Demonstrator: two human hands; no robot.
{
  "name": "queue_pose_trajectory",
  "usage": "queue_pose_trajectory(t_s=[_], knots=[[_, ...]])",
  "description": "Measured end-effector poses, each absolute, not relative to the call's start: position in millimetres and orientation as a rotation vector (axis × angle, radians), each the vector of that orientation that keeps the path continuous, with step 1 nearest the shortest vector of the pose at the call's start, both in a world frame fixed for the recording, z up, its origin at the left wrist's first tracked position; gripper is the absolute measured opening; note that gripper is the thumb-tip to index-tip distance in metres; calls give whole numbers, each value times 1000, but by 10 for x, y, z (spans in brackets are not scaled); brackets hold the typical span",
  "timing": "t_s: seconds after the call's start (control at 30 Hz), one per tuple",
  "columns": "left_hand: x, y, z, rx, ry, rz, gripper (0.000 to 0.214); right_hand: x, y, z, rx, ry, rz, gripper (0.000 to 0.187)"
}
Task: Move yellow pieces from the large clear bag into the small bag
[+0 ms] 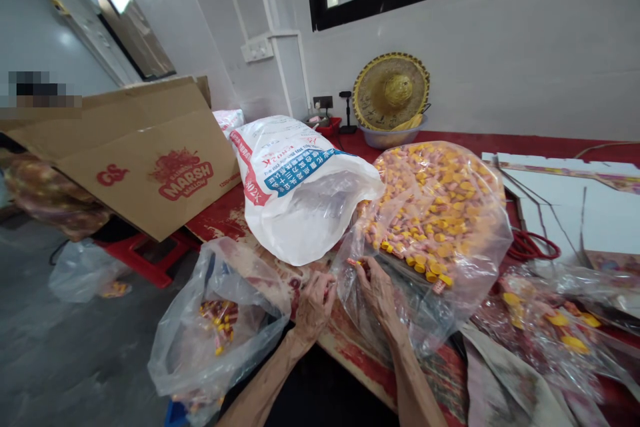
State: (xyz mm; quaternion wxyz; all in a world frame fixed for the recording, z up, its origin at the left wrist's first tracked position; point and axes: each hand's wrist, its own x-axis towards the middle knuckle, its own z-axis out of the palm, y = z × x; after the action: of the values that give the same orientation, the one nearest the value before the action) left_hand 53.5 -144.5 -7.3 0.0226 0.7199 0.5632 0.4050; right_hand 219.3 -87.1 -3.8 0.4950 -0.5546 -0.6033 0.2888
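Observation:
My right hand (377, 293) pinches a small pink-and-yellow capped piece (355, 262) at the mouth of a large clear plastic bag (480, 280). Many similar pink pieces with yellow caps (435, 207) fill that bag. Close by on the left, my left hand (314, 303) is closed with its fingers curled; what lies in them is too small or hidden to tell. Below and left of it hangs an opened clear bag (175, 347), holding some red-and-yellow pieces (220, 323). A white printed sack (285, 227) lies just beyond my hands, its mouth facing me.
A cardboard box (135, 153) stands at the left near a red stool (150, 267). A straw hat (393, 90) rests on a basin (393, 139) by the wall. Crumpled plastic with yellow pieces (550, 327), a cloth (510, 380) and a red cord (535, 245) lie right. Someone sits behind the box.

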Motion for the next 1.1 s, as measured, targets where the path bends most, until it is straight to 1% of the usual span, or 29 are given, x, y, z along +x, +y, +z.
queue_pose_trajectory(t_s=[0.17,0.33,0.67,0.83,0.9,1.0,1.1], knots=[[538,-1444,-19,2259,1710,1264,20,2199,-870,-28,-1335,-1469,710,67],[543,-1432,-12,2272,1693,1288,18,2198,-861,-43,-1308,-1493,645,68],[514,-1367,-67,2124,1755,1210,17,2285,-842,-137,-1330,-1630,532,49],[540,-1335,47,2120,1731,1272,20,2272,-871,-126,-1317,-1666,456,48],[566,-1339,78,2208,1731,1199,22,2271,-881,-118,-1317,-1688,444,46],[593,-1325,99,2360,1687,983,25,2270,-888,-115,-1327,-1717,439,44],[594,-1280,115,2359,1664,844,30,2258,-889,-102,-1338,-1706,428,45]])
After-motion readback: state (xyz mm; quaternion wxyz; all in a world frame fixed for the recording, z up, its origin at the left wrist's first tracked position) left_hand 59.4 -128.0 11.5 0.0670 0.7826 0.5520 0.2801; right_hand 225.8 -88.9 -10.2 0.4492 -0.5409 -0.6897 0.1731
